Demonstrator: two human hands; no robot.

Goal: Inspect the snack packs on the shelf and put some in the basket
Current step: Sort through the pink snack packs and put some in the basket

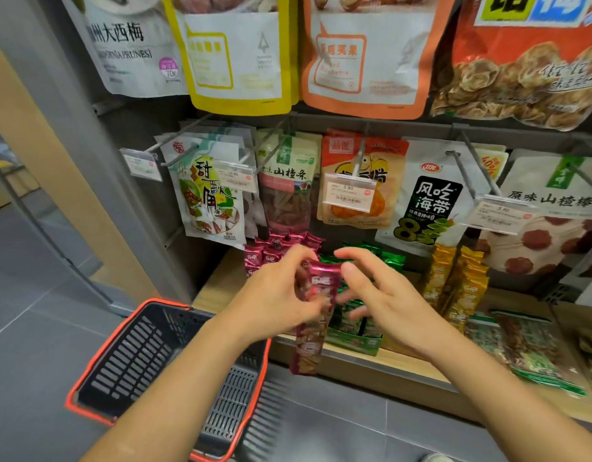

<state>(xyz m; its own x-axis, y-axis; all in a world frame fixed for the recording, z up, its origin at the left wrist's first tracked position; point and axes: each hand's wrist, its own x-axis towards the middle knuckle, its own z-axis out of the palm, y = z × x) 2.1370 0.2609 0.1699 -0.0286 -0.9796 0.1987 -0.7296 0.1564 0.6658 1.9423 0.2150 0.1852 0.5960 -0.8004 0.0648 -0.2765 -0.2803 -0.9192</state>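
A long magenta snack pack [316, 315] hangs upright in front of the shelf, and my left hand [278, 291] pinches its upper part. Just to the right of the pack, my right hand [381, 295] hovers with its fingers spread and relaxed, and I cannot tell whether a fingertip touches the pack. More magenta packs [278, 250] stand in a box on the wooden shelf [404, 365] behind my hands. Green packs [358, 323] and yellow packs [454, 285] stand beside them. A dark basket with an orange rim [134, 355] sits on the floor below my left arm.
Snack bags [431, 201] hang on metal pegs above the shelf, with price tags [349, 191] sticking out at the front. Flat green-edged packets [534, 351] lie at the shelf's right. A grey upright post [98, 168] borders the rack on the left. Grey tiled floor [37, 295] spreads below.
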